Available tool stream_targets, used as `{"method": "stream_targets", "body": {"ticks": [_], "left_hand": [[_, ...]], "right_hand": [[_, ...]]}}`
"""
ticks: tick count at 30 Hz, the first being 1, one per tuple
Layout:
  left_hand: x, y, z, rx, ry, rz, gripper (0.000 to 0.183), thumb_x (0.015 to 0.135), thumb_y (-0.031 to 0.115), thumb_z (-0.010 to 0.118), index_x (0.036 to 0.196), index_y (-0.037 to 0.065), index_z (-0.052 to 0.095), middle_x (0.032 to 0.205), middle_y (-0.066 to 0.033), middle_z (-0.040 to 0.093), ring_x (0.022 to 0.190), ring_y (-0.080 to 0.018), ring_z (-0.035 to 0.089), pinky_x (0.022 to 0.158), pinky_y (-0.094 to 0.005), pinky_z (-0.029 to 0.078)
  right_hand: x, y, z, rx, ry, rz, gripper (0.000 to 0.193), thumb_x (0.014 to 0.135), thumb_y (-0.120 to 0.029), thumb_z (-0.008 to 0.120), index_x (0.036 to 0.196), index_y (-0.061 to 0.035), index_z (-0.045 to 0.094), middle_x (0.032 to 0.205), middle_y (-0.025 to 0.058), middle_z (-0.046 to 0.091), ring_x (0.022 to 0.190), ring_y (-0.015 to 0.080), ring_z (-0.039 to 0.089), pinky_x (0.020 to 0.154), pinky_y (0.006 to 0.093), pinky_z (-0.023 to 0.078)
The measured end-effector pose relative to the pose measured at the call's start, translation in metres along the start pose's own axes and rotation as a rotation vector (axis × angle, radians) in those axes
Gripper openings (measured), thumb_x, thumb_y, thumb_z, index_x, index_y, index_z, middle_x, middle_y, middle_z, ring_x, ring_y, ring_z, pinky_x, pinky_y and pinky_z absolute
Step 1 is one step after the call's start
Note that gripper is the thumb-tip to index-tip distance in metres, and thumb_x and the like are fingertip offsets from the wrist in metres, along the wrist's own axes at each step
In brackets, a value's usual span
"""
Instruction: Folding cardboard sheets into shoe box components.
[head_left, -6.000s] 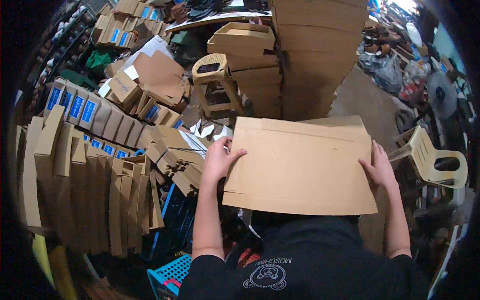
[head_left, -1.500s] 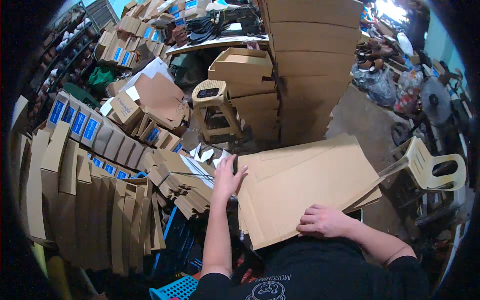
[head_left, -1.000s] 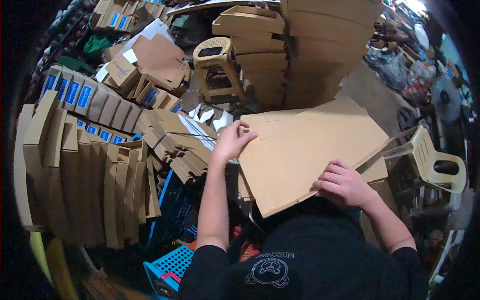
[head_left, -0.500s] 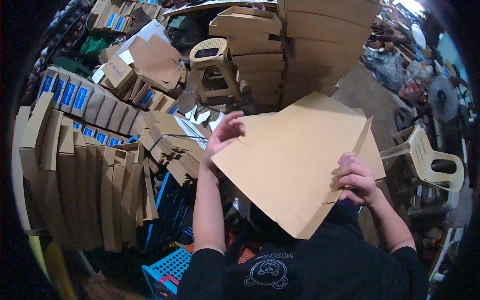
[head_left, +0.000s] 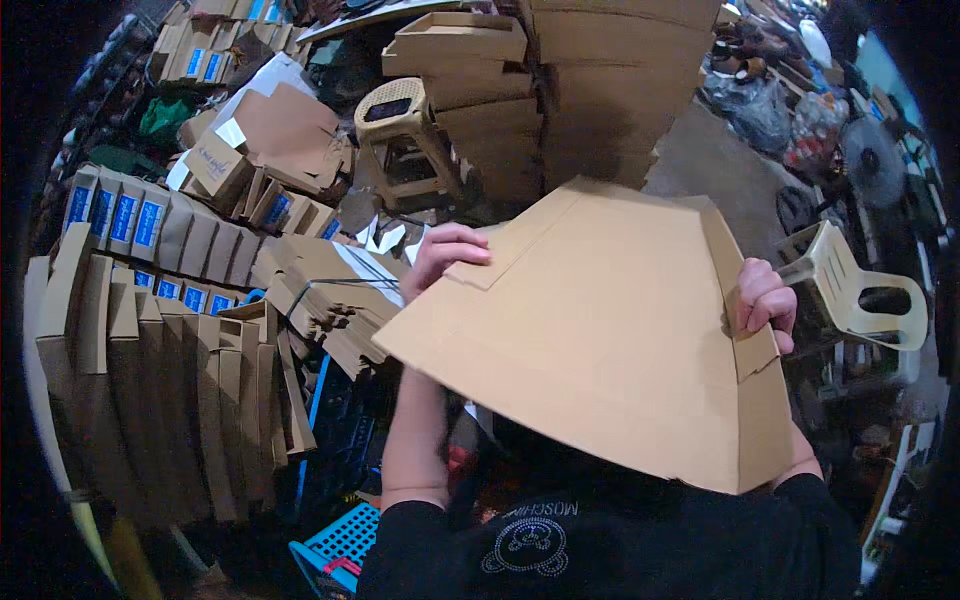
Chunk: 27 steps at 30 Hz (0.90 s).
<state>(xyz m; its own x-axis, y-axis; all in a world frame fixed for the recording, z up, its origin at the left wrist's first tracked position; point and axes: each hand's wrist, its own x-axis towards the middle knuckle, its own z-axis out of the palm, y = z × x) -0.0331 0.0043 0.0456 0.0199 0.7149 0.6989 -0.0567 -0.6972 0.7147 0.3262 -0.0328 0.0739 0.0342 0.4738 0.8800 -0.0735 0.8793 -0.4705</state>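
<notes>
A large tan cardboard sheet [head_left: 580,340] with creased flaps is held up in front of me, tilted. My left hand [head_left: 447,258] grips its left side, fingers closed over a flap and the thumb out of sight beneath. On the other side, my right hand [head_left: 766,303] is closed around the right-hand flap [head_left: 765,420], which stands bent up along its crease. The sheet hides most of my lap and part of both forearms.
Flat cardboard tied with a dark cord [head_left: 335,290] lies left, by standing folded boxes [head_left: 180,390]. Ahead are a plastic stool [head_left: 395,140] with a phone on it and tall carton stacks [head_left: 610,110]. A cream plastic chair [head_left: 850,290] stands right; a blue basket [head_left: 340,540] sits low left.
The cardboard sheet has turned and come closer, spreading wider. My right hand has moved right and up along its flap, which now bends up more. My left hand has closed on the left flap.
</notes>
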Motion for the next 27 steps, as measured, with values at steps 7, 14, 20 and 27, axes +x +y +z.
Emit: {"method": "stream_targets", "body": {"ticks": [7,14,20,27], "left_hand": [[0.004,0.005,0.010,-0.238,-0.005,0.556,0.025,0.101,0.027,0.067,0.087,0.011,0.052,0.086,-0.0073,0.063,0.077,-0.0195,0.058,0.074,-0.0360,0.041],[0.005,0.035,0.008,-0.185,-0.088,0.461,0.023,0.098,0.024,0.072,0.086,0.013,0.055,0.078,-0.0003,0.056,0.069,-0.0134,0.047,0.073,-0.0314,0.037],[0.000,0.040,0.021,-0.144,0.159,0.481,0.024,0.100,0.028,0.070,0.088,0.013,0.057,0.082,-0.0017,0.054,0.067,-0.0140,0.045,0.069,-0.0317,0.037],[0.003,0.041,0.031,-0.176,0.056,0.399,0.032,0.105,0.037,0.065,0.084,0.014,0.056,0.081,-0.0005,0.052,0.068,-0.0133,0.045,0.070,-0.0316,0.036]], "right_hand": [[0.000,-0.003,0.015,-0.043,-0.222,-0.038,0.045,0.108,-0.051,0.057,0.084,-0.0130,0.047,0.083,0.0007,0.048,0.078,0.0190,0.041,0.072,0.0359,0.033],[-0.014,0.011,0.015,0.067,-0.234,0.047,0.046,0.105,-0.053,0.058,0.082,-0.0144,0.049,0.084,0.0008,0.046,0.079,0.0205,0.039,0.073,0.0368,0.034],[0.009,0.022,0.016,0.259,-0.302,0.005,0.041,0.108,-0.047,0.057,0.086,-0.0129,0.053,0.088,0.0016,0.048,0.080,0.0201,0.042,0.073,0.0348,0.035],[0.006,0.017,0.000,0.246,-0.215,-0.020,0.049,0.105,-0.060,0.056,0.087,-0.0147,0.055,0.085,0.0004,0.049,0.078,0.0190,0.043,0.072,0.0377,0.033]]}}
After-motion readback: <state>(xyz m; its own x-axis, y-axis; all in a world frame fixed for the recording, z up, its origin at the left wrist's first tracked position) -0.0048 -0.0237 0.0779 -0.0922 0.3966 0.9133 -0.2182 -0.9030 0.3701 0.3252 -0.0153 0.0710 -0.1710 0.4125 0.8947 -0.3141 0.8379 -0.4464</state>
